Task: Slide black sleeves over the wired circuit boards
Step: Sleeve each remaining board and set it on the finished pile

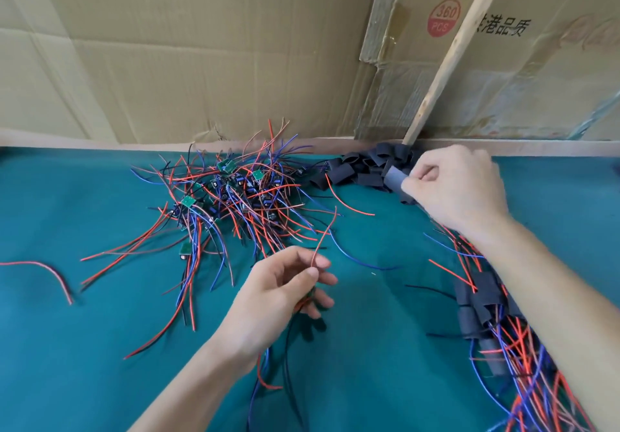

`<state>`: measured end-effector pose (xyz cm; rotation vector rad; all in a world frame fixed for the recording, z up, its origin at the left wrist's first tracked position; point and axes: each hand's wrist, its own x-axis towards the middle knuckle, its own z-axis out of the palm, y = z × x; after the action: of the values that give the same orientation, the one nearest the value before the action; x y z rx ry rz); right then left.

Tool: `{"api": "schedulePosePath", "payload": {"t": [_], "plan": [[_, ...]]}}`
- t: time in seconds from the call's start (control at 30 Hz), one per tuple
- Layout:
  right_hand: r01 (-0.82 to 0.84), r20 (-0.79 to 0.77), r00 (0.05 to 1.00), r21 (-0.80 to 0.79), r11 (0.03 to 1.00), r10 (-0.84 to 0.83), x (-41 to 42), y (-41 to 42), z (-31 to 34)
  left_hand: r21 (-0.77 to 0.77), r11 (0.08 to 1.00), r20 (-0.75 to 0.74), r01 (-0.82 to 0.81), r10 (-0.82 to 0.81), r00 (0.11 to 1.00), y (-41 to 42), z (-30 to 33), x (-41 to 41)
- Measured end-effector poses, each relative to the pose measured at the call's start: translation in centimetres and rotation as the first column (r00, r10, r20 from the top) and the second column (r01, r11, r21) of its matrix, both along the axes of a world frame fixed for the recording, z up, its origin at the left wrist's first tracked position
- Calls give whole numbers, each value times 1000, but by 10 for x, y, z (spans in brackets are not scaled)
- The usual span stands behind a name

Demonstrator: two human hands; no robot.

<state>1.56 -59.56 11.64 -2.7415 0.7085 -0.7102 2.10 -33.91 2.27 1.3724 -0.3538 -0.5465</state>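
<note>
My left hand [281,294] hovers over the teal mat at centre, fingers closed on the wires of one wired circuit board [310,297]; a red wire [325,230] curves up from my fingertips, and the board itself is mostly hidden in my palm. My right hand [456,186] is at the back right, pinching one black sleeve [394,178] at the edge of the pile of loose black sleeves [362,166]. A tangled heap of unsleeved green boards with red, blue and black wires [235,193] lies at centre left.
Sleeved boards with trailing wires [486,300] are piled under and beside my right forearm. A loose red and black wire [50,272] lies at far left. A wooden rail [553,148], cardboard wall [201,45] and slanted wooden stick [449,59] bound the back of the teal mat [385,364].
</note>
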Motion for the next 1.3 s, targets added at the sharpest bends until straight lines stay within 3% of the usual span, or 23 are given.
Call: {"api": "schedulePosePath", "payload": {"t": [0.1, 0.23, 0.4, 0.53, 0.7, 0.77, 0.87, 0.97, 1.17, 1.3], "plan": [[-231, 109, 970, 160, 960, 216, -37, 64, -17, -47, 996, -16, -71, 70, 997, -1, -2, -1], [-442, 194, 897, 391, 807, 397, -58, 116, -57, -117, 986, -32, -120, 117, 993, -1, -5, -1], [-470, 286, 883, 529, 706, 373, -56, 121, -79, -40, 998, 98, -52, 55, 994, -1, -8, 0], [-444, 265, 893, 652, 615, 365, -61, 116, -84, 54, 997, 192, -51, 40, 981, 0, -12, 1], [-441, 305, 897, 662, 607, 319, -67, 112, -86, 100, 994, 231, -35, 11, 973, -2, -16, 0], [-440, 376, 897, 724, 532, 232, -66, 104, -83, 44, 999, 169, -11, 3, 986, -2, -16, 0], [-410, 476, 875, 828, 383, -93, -62, 77, -80, 7, 1000, 109, 16, -16, 994, 1, -16, 0], [-381, 463, 816, 881, 282, -345, -60, 54, -82, -15, 998, 106, 62, -61, 993, 3, -15, 0], [-402, 391, 789, 912, 84, -474, -52, 49, -93, -18, 986, 136, 163, -159, 978, 4, -14, -2], [-427, 373, 780, 904, 9, -503, -52, 43, -93, -22, 985, 149, 174, -169, 974, 3, -13, -2]]}}
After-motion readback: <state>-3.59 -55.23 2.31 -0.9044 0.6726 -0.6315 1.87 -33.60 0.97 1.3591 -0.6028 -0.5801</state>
